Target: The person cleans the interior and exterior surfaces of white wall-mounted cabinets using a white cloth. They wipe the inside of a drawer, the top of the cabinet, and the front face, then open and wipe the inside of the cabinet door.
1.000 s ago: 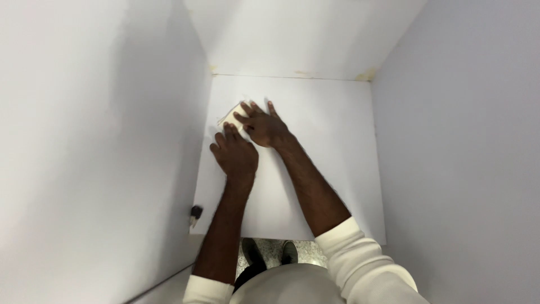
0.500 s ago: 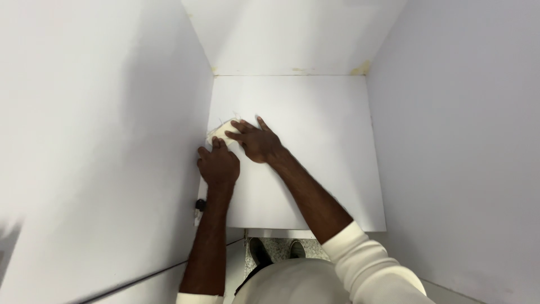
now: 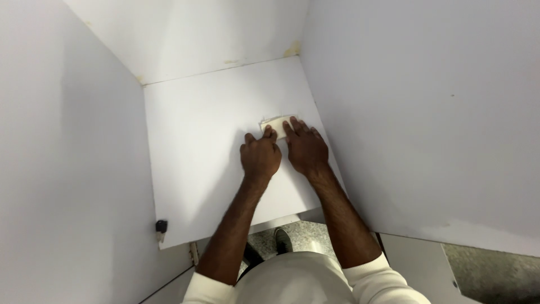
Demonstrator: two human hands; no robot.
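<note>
— Inside the white cabinet, from the head view: what are the hands doing?

— Both are down on the shelf panel (image 3: 191, 129), near its right wall (image 3: 422, 112). A small cream cloth (image 3: 277, 125) lies flat there, just ahead of the knuckles.

— Is either hand gripping it?

— The right hand (image 3: 305, 149) lies flat, fingers spread, with its fingertips pressing on the cloth and clasping nothing. The left hand (image 3: 260, 157) is curled, knuckles up, touching the cloth's near edge. I cannot tell whether it pinches it.

— Which step, then?

— I'd judge it's a wipe in progress, with the cloth pressed to the panel close to the right-hand corner.

— And the next move?

— Probably steady downward pressure while sliding, so the cloth doesn't bunch up. The stretch toward the left wall (image 3: 67, 141) and the small black fitting (image 3: 161, 226) lies well apart from the cloth.
</note>
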